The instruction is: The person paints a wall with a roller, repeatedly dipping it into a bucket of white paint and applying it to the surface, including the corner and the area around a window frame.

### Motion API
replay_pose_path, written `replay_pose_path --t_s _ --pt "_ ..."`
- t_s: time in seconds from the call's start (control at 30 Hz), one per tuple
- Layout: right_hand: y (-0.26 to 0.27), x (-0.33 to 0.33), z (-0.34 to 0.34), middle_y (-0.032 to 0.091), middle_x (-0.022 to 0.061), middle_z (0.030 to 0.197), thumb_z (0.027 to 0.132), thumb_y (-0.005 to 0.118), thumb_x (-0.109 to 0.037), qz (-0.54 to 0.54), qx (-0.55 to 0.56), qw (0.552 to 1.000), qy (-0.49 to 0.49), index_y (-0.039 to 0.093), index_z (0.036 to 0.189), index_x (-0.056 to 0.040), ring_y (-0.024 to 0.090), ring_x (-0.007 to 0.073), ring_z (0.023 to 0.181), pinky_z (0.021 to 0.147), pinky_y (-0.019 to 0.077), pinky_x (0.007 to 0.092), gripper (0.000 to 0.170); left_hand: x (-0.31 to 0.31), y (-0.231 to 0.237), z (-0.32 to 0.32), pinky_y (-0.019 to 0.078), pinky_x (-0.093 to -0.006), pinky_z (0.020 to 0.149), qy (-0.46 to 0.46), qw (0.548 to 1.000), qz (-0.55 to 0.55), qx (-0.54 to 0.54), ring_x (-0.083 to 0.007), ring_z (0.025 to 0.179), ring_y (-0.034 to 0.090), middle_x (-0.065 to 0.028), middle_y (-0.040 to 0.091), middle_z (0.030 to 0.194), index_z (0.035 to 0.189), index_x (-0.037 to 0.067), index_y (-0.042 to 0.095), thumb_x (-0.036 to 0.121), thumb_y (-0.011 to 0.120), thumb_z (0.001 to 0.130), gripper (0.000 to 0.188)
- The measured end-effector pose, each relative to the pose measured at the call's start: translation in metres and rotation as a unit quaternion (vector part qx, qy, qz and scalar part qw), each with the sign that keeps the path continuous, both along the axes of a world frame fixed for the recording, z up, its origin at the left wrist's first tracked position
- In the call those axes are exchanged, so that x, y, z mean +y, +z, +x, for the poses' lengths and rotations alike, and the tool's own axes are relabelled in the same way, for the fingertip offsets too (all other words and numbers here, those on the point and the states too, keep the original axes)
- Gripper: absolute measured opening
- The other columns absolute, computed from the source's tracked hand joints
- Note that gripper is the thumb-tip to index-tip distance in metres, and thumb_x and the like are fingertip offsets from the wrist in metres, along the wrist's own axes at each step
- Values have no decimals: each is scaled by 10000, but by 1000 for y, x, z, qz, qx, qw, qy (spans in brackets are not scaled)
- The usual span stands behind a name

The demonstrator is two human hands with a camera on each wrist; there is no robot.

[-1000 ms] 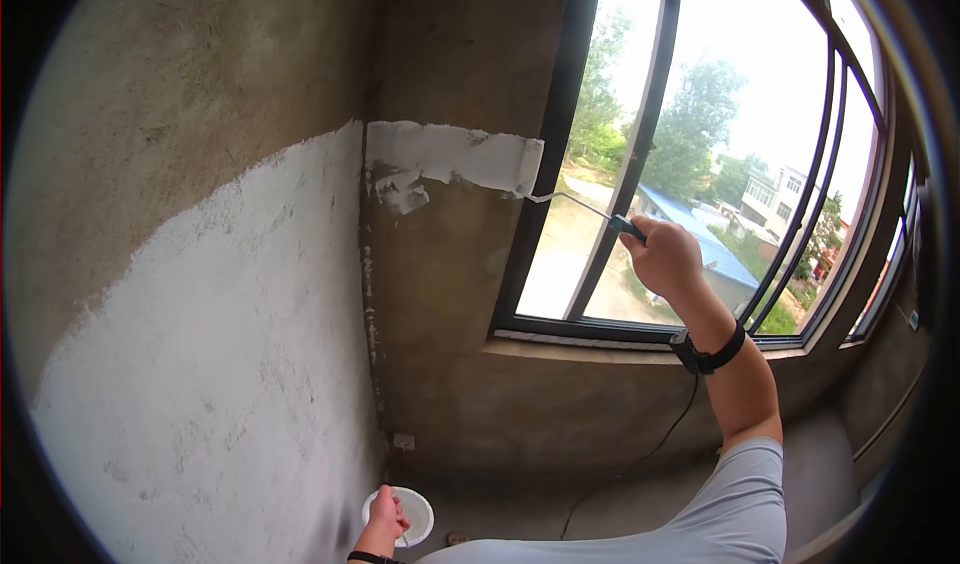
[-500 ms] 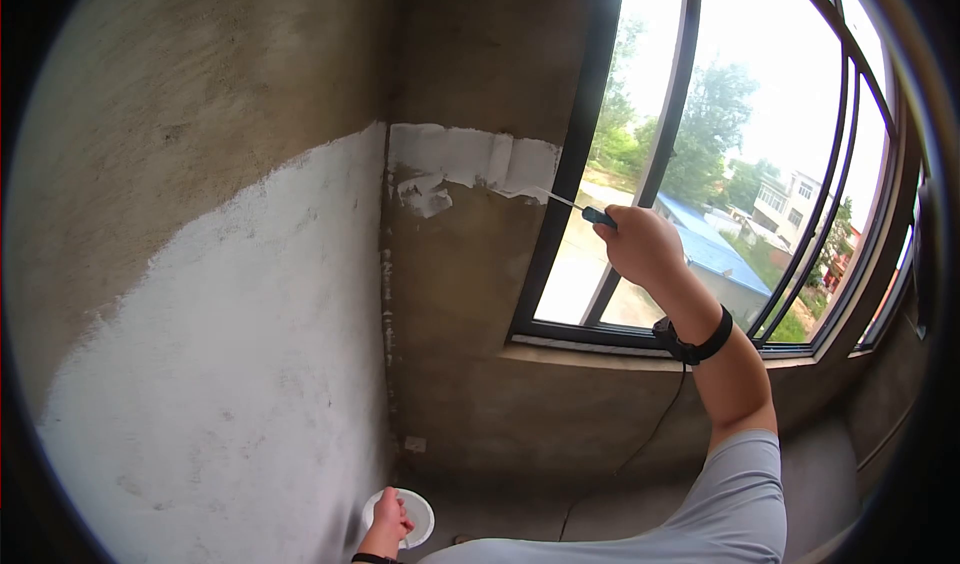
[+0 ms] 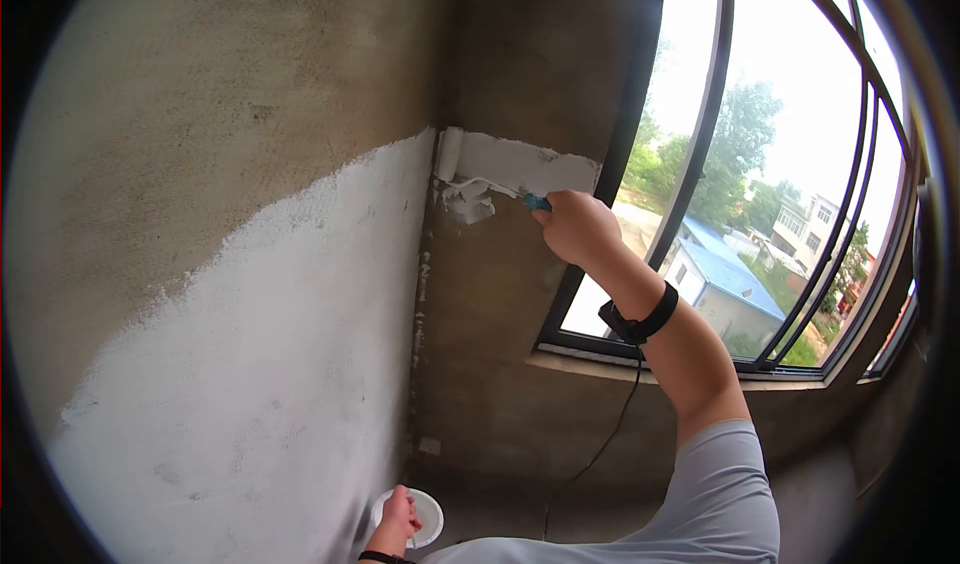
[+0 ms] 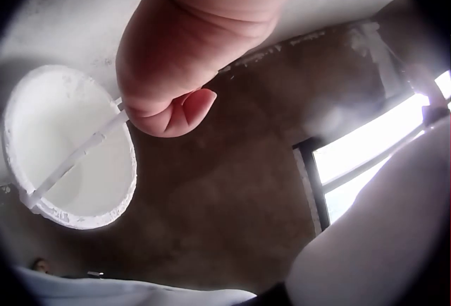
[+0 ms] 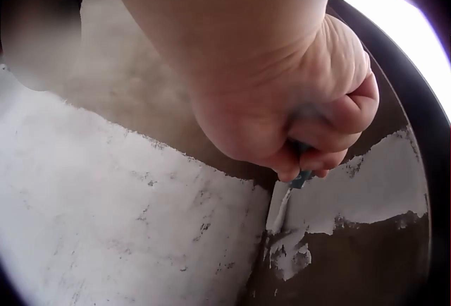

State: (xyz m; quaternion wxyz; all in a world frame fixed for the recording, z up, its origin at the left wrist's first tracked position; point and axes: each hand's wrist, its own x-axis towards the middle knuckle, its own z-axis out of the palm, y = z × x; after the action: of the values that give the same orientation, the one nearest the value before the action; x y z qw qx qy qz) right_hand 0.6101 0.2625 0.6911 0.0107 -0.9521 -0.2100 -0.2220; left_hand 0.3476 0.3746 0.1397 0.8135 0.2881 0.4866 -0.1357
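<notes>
My right hand (image 3: 580,228) grips the dark teal handle of a paint roller (image 3: 450,154). The roller's white sleeve stands upright against the wall at the corner, on the left end of a white painted strip (image 3: 530,167). In the right wrist view the fingers of that hand curl round the handle (image 5: 301,178), whose wire frame runs down to the corner. Low in the head view, my left hand (image 3: 399,514) holds a white bucket (image 3: 432,524) by its handle. The left wrist view shows the bucket handle (image 4: 81,152) running into the curled fingers, with white paint inside the bucket.
A dark-framed window (image 3: 690,194) borders the painted strip on the right. The left wall (image 3: 260,384) is white below and bare plaster above. A cable (image 3: 610,434) hangs from the right wrist strap. A wall socket (image 3: 430,446) sits low near the corner.
My right hand has drawn the roller leftward along the white strip, from beside the window frame to the corner. The head view has swung slightly left. My left hand still holds the bucket.
</notes>
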Motion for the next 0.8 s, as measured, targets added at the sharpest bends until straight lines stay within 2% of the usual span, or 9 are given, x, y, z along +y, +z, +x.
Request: replay_pose_path --t_s 0.17,0.37,0.53,0.57,0.6,0.67,0.8 --pt "-2 17 2 721 206 992 987 607 -336 5 10 1000 10 709 1081 -33 690 397 972 814 550 490 333 -1 3 -6 324 -355 512 0 1000 8 -5 -137 462 249 28 289 556 861 114 512 378 556 927 276" --pt "-4 -13 3 725 201 1027 994 590 -342 27 5 1000 14 718 1080 -32 691 398 998 841 553 480 347 -1 9 -13 318 -350 510 1 1000 12 -6 -135 461 248 30 293 558 868 115 519 378 557 928 272" --pt "3 -60 -9 717 206 965 996 591 -351 46 25 998 -33 719 1068 -64 686 390 954 809 543 490 322 -7 9 -10 313 -338 510 -15 1000 21 8 -129 466 243 36 282 563 876 117 517 374 559 922 265" --pt "1 -75 0 708 203 891 993 600 -346 43 9 998 -35 718 1037 -65 686 386 898 768 529 496 308 -8 6 -8 313 -334 509 -19 1000 21 5 -128 469 243 37 278 565 878 118 516 373 561 920 263" --pt "9 -98 -8 696 189 825 989 611 -338 58 38 996 -52 717 996 -52 683 381 828 737 516 487 305 -11 4 -7 313 -334 509 -28 999 23 7 -128 469 243 37 278 565 878 118 516 373 561 920 263" --pt "9 -123 -10 679 177 773 980 627 -324 75 36 994 -74 718 967 -45 670 367 764 704 501 476 294 -15 -2 -2 313 -333 504 -52 999 7 -3 -125 473 242 36 276 570 878 121 510 371 566 916 260" --pt "3 -163 -13 671 177 770 974 634 -306 92 27 992 -84 716 964 -40 661 352 743 688 490 468 279 -24 -5 3 341 -358 471 -65 998 6 4 -138 453 253 20 312 573 920 96 530 380 568 922 286"
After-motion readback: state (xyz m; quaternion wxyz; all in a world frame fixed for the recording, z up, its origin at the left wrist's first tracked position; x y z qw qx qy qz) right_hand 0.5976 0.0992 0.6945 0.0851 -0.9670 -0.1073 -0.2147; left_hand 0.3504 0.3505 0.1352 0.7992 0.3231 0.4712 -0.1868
